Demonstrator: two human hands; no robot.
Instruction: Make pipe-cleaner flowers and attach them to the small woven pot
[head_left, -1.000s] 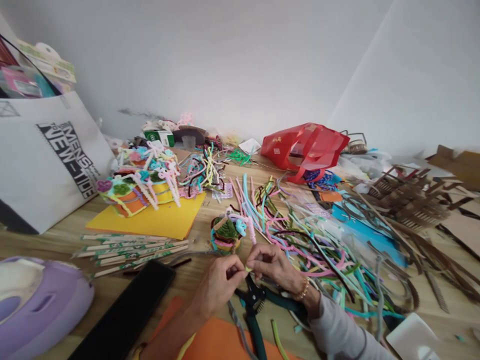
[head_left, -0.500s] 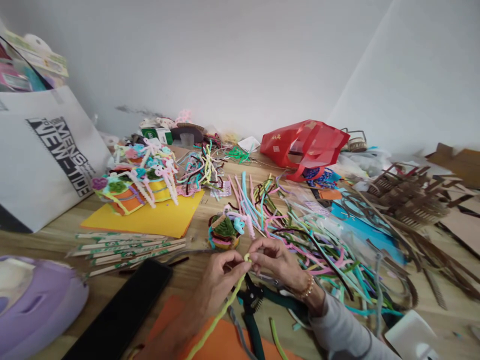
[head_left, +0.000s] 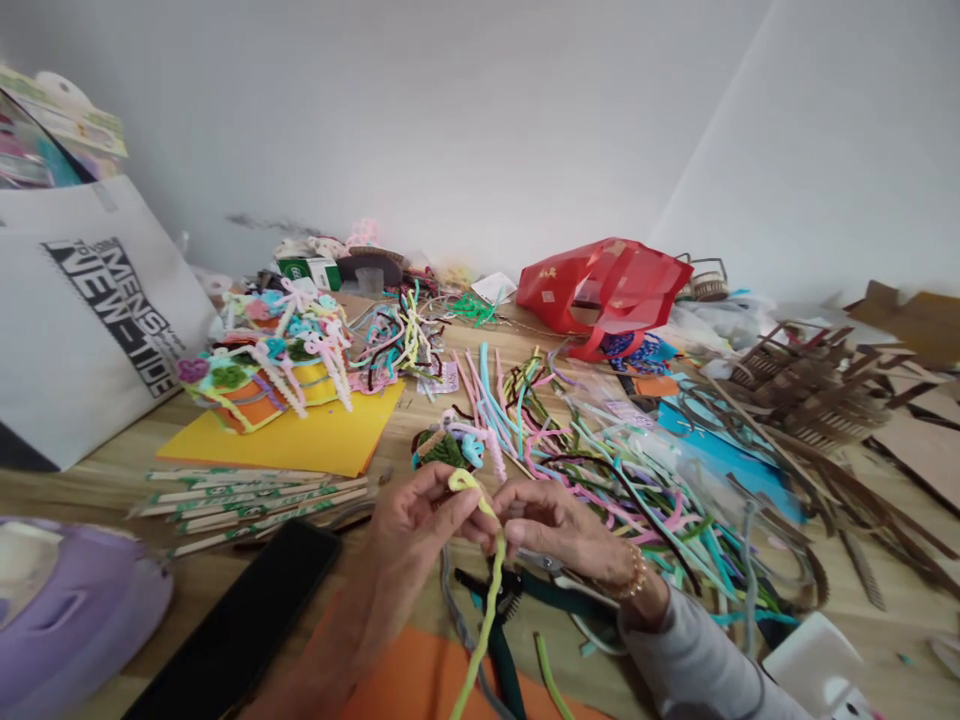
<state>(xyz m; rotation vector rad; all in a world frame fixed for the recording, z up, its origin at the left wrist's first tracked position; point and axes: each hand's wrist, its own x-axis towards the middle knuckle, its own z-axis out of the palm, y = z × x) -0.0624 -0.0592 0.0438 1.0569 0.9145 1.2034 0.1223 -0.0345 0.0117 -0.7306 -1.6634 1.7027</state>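
Pinching a yellow pipe cleaner [head_left: 490,605] just below its small curled loop, the left hand [head_left: 420,530] has thumb and fingers closed; the right hand [head_left: 551,520], fingertips drawn together, appears to grip the same strand slightly to the right. It sits near centre, raised above the dark-handled pliers [head_left: 504,655], its tail hanging to the near side over an orange sheet [head_left: 405,675]. It should be very light, fuzzy and soft, probably wire-cored and bendable; fingertips beside the bend look best, as squeezing might flatten the loop.
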